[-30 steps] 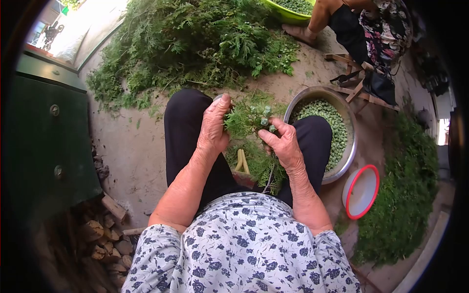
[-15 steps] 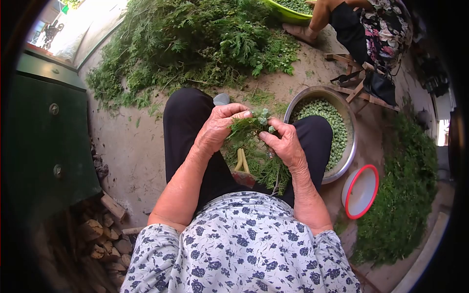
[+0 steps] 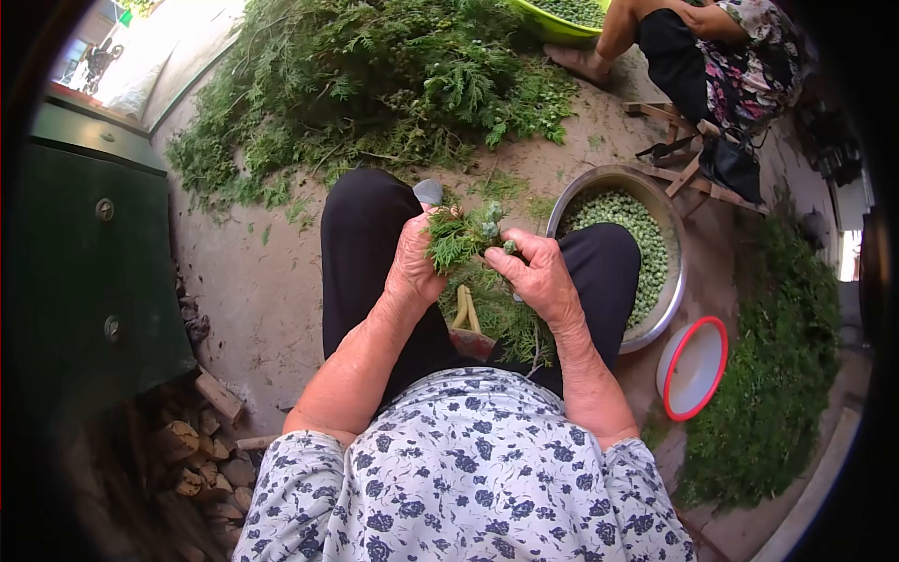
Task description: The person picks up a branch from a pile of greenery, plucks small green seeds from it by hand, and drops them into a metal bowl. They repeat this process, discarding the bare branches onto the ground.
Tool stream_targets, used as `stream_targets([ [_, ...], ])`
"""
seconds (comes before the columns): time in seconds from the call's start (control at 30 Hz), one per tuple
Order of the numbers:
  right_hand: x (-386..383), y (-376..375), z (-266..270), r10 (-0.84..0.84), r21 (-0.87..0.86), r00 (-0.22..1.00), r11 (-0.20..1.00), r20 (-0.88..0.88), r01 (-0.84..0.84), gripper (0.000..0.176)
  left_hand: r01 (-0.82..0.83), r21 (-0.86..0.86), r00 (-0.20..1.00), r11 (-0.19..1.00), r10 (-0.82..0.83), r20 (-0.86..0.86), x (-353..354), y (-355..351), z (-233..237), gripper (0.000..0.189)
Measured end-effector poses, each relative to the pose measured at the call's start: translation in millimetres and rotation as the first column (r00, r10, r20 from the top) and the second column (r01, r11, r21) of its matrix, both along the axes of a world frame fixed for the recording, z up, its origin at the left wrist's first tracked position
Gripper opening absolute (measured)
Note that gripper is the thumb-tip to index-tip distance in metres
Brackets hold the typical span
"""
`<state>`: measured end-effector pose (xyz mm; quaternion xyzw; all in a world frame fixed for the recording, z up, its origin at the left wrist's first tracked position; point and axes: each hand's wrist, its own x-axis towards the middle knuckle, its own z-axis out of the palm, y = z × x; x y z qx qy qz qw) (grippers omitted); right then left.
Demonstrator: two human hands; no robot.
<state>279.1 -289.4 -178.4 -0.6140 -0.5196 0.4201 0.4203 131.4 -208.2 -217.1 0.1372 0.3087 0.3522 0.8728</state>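
Between my knees, my left hand (image 3: pixel 418 255) is closed around a green leafy sprig (image 3: pixel 453 238) with several pale green cones (image 3: pixel 492 221) at its right side. Thumb and fingers of my right hand (image 3: pixel 537 272) pinch a small green cone (image 3: pixel 509 247) beside the sprig. More cut greenery (image 3: pixel 517 323) lies below my hands, in my lap. A wide metal basin (image 3: pixel 676 272) stands right of my right knee, partly filled with green cones (image 3: pixel 629 220).
A large heap of branches (image 3: pixel 365 84) lies ahead. Another person (image 3: pixel 674 56) sits at upper right by a green tub (image 3: pixel 552 28). A red-rimmed bowl (image 3: pixel 693 368) tilts beside greenery (image 3: pixel 768 375). A dark green cabinet (image 3: pixel 94 262) and firewood (image 3: pixel 201 459) are at left.
My left hand has moved slightly left and down and turned, with the leafy sprig now more upright in its grip. My right hand has moved a little left. The other person's arm has come into view.
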Motion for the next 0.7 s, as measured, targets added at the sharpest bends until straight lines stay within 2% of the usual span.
stream_targets([
  [0.13,-1.3,-1.3,0.8,0.007,-0.015,1.0,1.0,0.015,-0.007,0.017,-0.044,0.025,0.999,0.999,0.044,-0.005,-1.2,-1.5,2.5,0.016],
  [0.2,-2.7,-6.4,1.6,0.002,-0.032,1.0,1.0,0.026,-0.002,0.017,-0.118,-0.112,0.992,0.987,0.112,-0.059,3.2,2.1,19.8,0.013],
  [0.23,-4.1,-12.1,2.0,-0.047,0.004,0.997,0.999,0.068,0.047,0.018,-0.122,-0.113,0.992,0.986,0.115,-0.059,2.0,4.8,12.5,0.013],
  [0.3,-0.6,-15.9,1.2,-0.102,0.039,0.989,0.994,0.108,0.098,0.018,-0.083,0.171,0.979,0.982,0.113,-0.172,1.3,12.4,-8.4,0.01],
  [0.33,2.8,-16.8,-0.1,-0.117,0.015,0.985,0.993,0.127,0.116,0.02,-0.104,0.094,0.978,0.99,0.119,-0.171,3.3,13.9,1.5,0.01],
  [0.37,5.1,-17.1,-1.5,-0.131,-0.006,0.981,0.991,0.146,0.133,0.021,-0.1,0.093,0.978,0.991,0.115,-0.172,3.2,14.0,5.6,0.01],
  [0.47,5.7,-15.1,-8.8,-0.115,-0.016,0.99,0.993,0.081,0.117,0.022,-0.128,-0.012,0.991,0.992,0.127,-0.044,1.0,15.5,10.7,0.021],
  [0.53,6.8,-14.3,-15.2,-0.11,-0.026,0.993,0.993,0.045,0.112,0.022,-0.079,0.016,0.996,0.997,0.079,-0.041,-1.0,13.7,17.3,0.021],
  [0.63,9.0,-17.0,-19.4,-0.093,-0.052,0.99,0.994,0.102,0.099,0.022,-0.02,0.043,0.999,0.999,0.022,-0.047,-4.6,13.8,26.2,0.019],
  [0.7,7.5,-17.2,-16.5,-0.143,0.011,0.968,0.99,0.205,0.144,0.02,-0.012,0.046,0.998,0.999,0.015,-0.056,-7.9,15.2,24.0,0.016],
])
